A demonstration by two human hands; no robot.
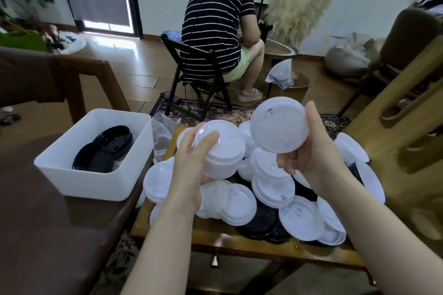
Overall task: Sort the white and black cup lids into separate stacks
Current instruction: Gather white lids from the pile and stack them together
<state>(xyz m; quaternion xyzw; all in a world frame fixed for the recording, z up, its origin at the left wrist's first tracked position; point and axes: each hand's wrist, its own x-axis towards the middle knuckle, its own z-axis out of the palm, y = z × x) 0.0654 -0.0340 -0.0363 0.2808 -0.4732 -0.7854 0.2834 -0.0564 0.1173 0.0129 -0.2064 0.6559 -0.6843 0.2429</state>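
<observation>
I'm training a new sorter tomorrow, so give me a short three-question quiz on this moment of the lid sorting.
1. True or false: the white bin holds only black lids, as far as can be seen.
2. What does the left hand hold?
A. one black lid
B. a stack of white lids
C. nothing
3. Fill in: the right hand holds a single ____ lid, tilted up above the pile.

Key:
1. True.
2. B, the stack of white lids sits in its grip.
3. White; the single lid is clear of the mixed pile on the small wooden table.
</observation>
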